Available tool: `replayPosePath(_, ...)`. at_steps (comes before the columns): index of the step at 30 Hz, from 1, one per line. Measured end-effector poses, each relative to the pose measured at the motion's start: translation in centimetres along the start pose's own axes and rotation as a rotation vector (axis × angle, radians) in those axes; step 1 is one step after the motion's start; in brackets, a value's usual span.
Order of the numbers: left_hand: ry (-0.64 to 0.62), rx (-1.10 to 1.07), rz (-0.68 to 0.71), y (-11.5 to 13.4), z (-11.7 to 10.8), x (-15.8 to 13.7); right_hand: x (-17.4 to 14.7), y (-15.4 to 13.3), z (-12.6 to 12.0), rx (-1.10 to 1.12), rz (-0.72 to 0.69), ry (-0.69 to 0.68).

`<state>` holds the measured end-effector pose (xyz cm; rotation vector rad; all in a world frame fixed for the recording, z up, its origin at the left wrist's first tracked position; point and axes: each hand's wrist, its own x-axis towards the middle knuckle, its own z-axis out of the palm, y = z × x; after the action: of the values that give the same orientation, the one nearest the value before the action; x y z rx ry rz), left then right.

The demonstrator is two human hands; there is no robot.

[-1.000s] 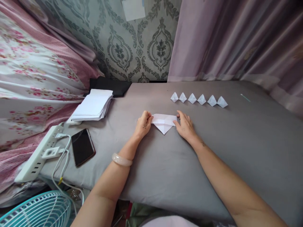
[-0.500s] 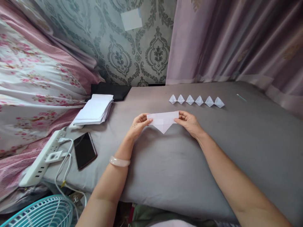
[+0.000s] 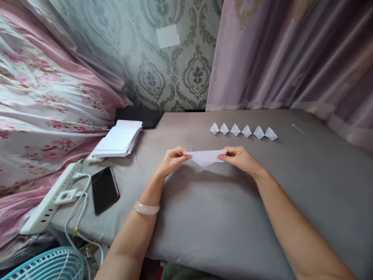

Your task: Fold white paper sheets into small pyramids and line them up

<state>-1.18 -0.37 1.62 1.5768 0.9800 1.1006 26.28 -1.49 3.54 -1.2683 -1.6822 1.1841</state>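
Between my two hands a folded sheet of white paper (image 3: 204,157) is held above the grey cloth surface. Its top edge is straight and a triangular point hangs down toward me. My left hand (image 3: 174,160) pinches the left end between thumb and fingers; a pale bangle (image 3: 146,208) circles that wrist. My right hand (image 3: 240,158) pinches the right end the same way. Beyond the hands stands a row of several small folded white paper shapes (image 3: 235,130), pointed at the top.
A stack of white paper (image 3: 119,137) lies at the left, in front of a black item (image 3: 140,116). Closer to me are a phone (image 3: 105,190) and a white power strip (image 3: 54,198) with cables. A blue fan (image 3: 49,266) stands lower left. A thin stick (image 3: 298,128) lies far right.
The paper has tilted, so its face looks narrower and its point shorter. Both hands still grip its ends. The whole view has shifted slightly, with things appearing lower.
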Motion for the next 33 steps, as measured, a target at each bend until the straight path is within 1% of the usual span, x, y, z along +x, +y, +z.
replayPosePath(2, 0.02, 0.16, 0.188, 0.3, -0.1, 0.0, -0.2, -0.5, -0.4, -0.162, -0.091, 0.017)
replayPosePath(5, 0.082, 0.541, 0.481, 0.7, -0.2, -0.2, -0.6, -1.1, -0.5, -0.446, -0.352, 0.104)
replayPosePath(7, 0.113, 0.801, 0.62, 0.8, -0.2, -0.4, -0.8, -1.1, -0.2, -0.689, -0.526, 0.183)
replayPosePath(9, 0.109, 0.996, 0.683, 0.6, 0.0, -0.6, -1.2, -0.8, 0.2, -0.922, -0.639, 0.283)
replayPosePath(11, 0.061, 1.132, 0.692, 0.1, 0.2, -0.6, -1.6, -0.1, 0.7, -1.077, -0.698, 0.362)
replayPosePath(12, 0.025, 1.182, 0.688, -0.2, 0.4, -0.6, -1.7, 0.4, 1.0, -1.124, -0.717, 0.375)
replayPosePath(14, -0.07, 1.257, 0.672, -0.8, 0.9, -0.5, -2.0, 1.6, 1.3, -1.186, -0.728, 0.332)
replayPosePath(16, -0.199, 1.298, 0.648, -1.2, 1.3, -0.5, -2.2, 2.7, 1.5, -1.223, -0.692, 0.236)
replayPosePath(18, -0.311, 1.299, 0.603, -1.4, 1.6, -0.8, -2.4, 3.5, 1.6, -1.226, -0.61, 0.157)
replayPosePath(19, -0.344, 1.285, 0.572, -1.4, 1.6, -0.9, -2.5, 3.8, 1.7, -1.208, -0.56, 0.135)
replayPosePath(21, -0.354, 1.228, 0.498, -1.5, 1.6, -1.3, -2.7, 4.1, 1.8, -1.123, -0.459, 0.121)
replayPosePath(24, -0.32, 1.079, 0.382, -1.8, 1.5, -1.5, -2.8, 4.5, 1.7, -0.891, -0.311, 0.133)
replayPosePath(27, -0.222, 0.914, 0.229, -2.4, 1.4, -1.3, -2.4, 4.8, 1.4, -0.684, -0.142, 0.178)
replayPosePath(30, -0.1, 0.753, 0.044, -2.8, 1.4, -0.9, -1.6, 4.8, 0.9, -0.589, -0.012, 0.177)
replayPosePath(33, -0.027, 0.653, -0.098, -2.8, 1.3, -0.7, -0.8, 4.3, 0.2, -0.537, 0.053, 0.13)
